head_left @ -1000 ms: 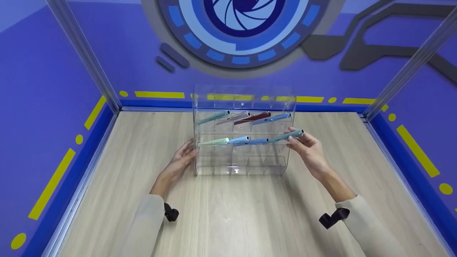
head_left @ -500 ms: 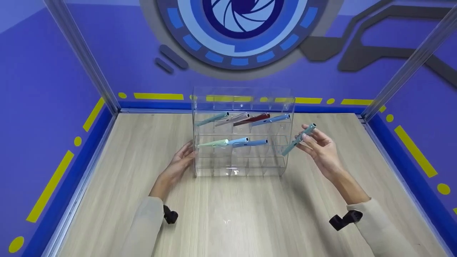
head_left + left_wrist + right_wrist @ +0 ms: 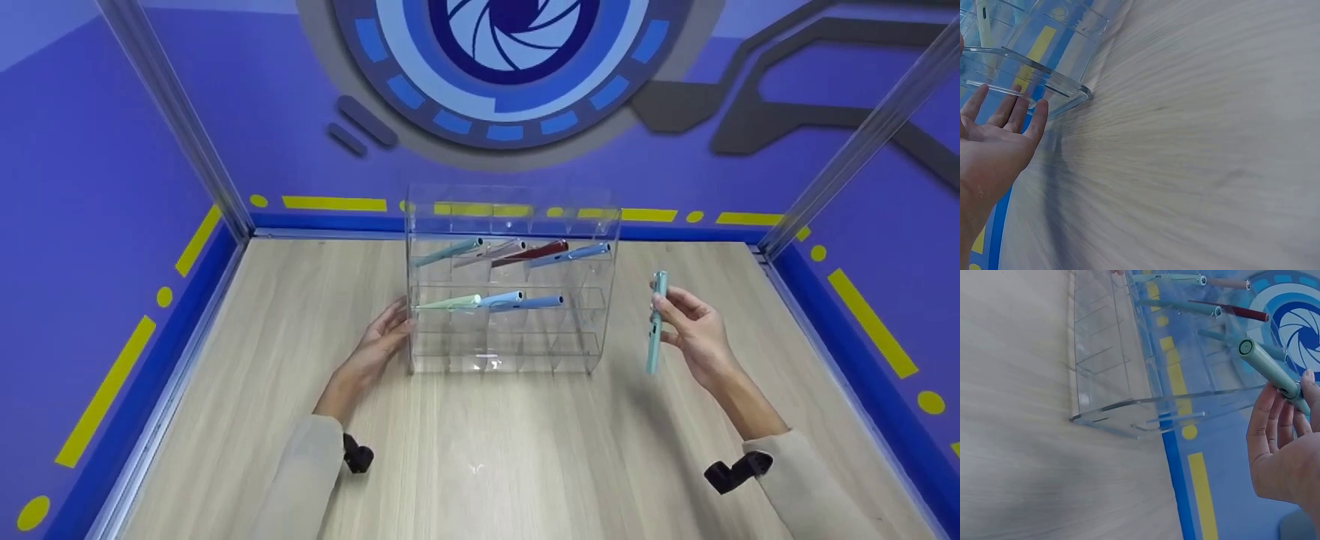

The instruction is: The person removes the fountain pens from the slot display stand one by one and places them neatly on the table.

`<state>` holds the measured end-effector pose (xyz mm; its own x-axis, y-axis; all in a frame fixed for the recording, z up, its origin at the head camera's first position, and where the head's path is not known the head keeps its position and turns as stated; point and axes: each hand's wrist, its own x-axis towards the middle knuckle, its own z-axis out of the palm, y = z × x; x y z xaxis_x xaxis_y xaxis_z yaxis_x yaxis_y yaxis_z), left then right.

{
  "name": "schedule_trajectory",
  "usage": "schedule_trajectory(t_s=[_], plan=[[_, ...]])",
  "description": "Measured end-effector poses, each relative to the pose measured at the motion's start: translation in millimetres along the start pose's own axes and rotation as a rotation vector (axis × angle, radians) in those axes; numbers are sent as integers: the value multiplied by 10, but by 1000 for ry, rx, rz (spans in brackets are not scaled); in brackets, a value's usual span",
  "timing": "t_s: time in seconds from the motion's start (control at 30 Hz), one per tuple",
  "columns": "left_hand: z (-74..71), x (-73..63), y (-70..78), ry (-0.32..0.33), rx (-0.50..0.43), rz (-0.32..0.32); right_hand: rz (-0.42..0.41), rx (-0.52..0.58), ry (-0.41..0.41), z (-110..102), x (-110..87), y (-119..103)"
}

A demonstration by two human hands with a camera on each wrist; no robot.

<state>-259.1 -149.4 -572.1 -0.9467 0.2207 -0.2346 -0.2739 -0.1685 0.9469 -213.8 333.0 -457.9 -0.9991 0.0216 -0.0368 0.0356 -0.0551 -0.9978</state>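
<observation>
A clear acrylic pen display rack with tiered slots stands upright on the wooden table. My left hand is at its left side, with fairly straight fingers touching the side panel in the left wrist view. To the right of the rack, apart from it, my right hand pinches a teal capped pen between thumb and fingers. The pen points nearly straight up and down. Above in the rack lie a teal, a pale pink, a dark red and a blue pen; lower down, a pale green and two blue pens.
Blue printed wall panels close off the back and both sides, with metal corner posts. Bare wooden tabletop lies in front of the rack. A black wrist camera mount sits at the right sleeve.
My right hand has drawn the teal pen out of the rack's lower right slot, moved it rightward and turned it from slanted to nearly vertical. The left hand has stayed at the rack's side.
</observation>
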Motion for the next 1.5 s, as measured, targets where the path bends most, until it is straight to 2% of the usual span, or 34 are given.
schedule_trajectory(t_s=[0.3,0.5,0.7,1.0,1.27,1.5], plan=[[-9,-11,-33,-3,21,18,10,-146,13,-78,43,296],[-16,-28,-65,-9,24,24,45,-241,2,-94,26,459],[-22,-45,-118,-15,21,34,73,-264,7,-116,7,606],[4,-5,-115,0,22,38,86,-348,-22,-172,-26,732],[20,31,-98,-25,27,30,117,-416,-41,-227,-20,844],[-18,3,-90,-16,41,35,116,-489,-52,-144,10,957]])
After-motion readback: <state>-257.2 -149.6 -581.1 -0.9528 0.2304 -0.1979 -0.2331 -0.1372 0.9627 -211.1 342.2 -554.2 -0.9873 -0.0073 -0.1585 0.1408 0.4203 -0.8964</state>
